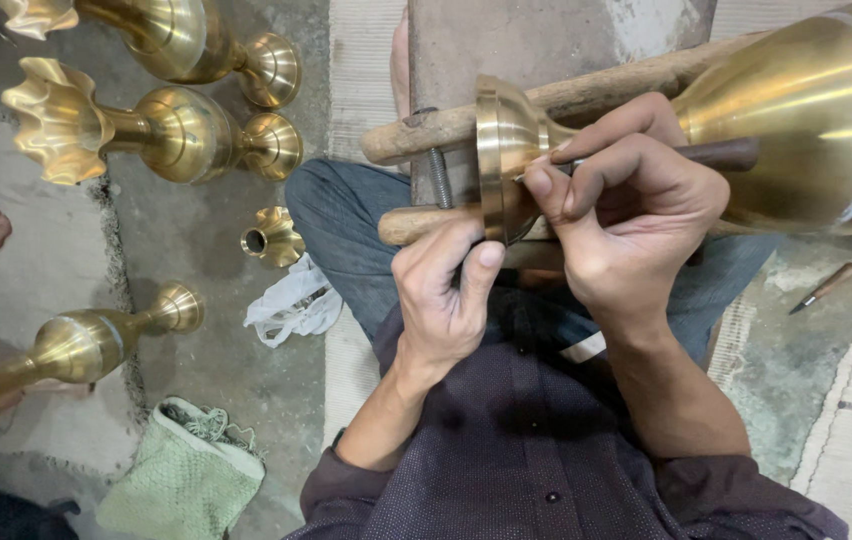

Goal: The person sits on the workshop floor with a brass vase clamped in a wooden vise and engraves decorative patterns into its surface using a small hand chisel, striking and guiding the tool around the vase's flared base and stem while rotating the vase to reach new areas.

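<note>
Hands (546, 240) hide tool's (716, 155) tip.

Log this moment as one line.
left hand: steadies vase foot | right hand: holds tool on vase | vase: in wooden clamp

I sat on a grey concrete floor (196, 230). Three brass vases (161, 130) lay on their sides at my left, with a small fluted brass piece (273, 237) and a crumpled white rag (291, 305) nearer me. A green cloth (186, 475) lay near left; a small wooden-handled tool (824, 288) lay right.
</note>
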Available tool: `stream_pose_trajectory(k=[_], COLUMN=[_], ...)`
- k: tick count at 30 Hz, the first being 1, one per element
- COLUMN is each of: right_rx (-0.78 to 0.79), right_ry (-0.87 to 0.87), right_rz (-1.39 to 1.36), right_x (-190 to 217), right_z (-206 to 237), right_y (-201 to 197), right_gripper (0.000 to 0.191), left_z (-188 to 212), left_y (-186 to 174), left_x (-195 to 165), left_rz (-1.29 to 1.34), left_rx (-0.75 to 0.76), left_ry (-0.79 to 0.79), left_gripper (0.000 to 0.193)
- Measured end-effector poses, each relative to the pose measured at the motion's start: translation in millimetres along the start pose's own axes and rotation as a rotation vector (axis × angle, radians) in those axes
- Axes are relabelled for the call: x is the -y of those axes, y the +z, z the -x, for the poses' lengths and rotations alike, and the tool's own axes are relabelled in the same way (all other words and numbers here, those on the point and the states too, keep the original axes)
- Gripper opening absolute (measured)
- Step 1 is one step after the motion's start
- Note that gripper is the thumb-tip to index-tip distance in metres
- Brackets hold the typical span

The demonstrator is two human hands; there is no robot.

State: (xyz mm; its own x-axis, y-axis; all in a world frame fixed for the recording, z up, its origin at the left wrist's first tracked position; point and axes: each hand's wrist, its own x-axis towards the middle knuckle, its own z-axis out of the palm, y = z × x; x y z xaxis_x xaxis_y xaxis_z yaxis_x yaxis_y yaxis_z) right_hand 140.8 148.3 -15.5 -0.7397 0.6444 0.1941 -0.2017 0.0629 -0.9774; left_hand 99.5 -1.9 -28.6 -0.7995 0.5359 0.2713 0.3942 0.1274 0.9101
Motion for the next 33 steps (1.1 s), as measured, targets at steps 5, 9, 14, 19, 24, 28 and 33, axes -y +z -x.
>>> stream_pose_trajectory(k=[5, 9, 14, 19, 24, 28, 33], right_rx=[0.028, 0.015, 0.008, 0.032, 0.036, 0.025, 0.014], right_ry=[-0.036, -0.028, 0.030, 0.012, -0.053, -0.061, -0.041], right_rz=[0.062, 0.010, 0.059, 0.041, 0.073, 0.082, 0.076], right_x=[-3, -4, -2, 1, 1, -3, -3], right_z=[0, 1, 2, 2, 2, 1, 2], right_y=[-2, -1, -3, -2, -2, -2, -1], right_gripper=[0.031, 0.031, 0.031, 0.032, 0.033, 0.032, 0.031], left_z=[7, 7, 2, -2, -5, -3, 2], left_y=[1, 0, 0, 0, 1, 2, 7], left_x=[19, 24, 17, 5, -2, 0, 14], left_rz=[-0.143, -0.144, -0.144, -0.160, -0.123, -0.127, -0.155], left_rx=[0.069, 0.062, 0.056, 0.025, 0.006, -0.003, 0.001], left_ry=[0.084, 0.175, 0.163, 0.078, 0.021, 0.038, 0.170], left_gripper=[0.015, 0.011, 0.012, 0.019, 0.027, 0.023, 0.020])
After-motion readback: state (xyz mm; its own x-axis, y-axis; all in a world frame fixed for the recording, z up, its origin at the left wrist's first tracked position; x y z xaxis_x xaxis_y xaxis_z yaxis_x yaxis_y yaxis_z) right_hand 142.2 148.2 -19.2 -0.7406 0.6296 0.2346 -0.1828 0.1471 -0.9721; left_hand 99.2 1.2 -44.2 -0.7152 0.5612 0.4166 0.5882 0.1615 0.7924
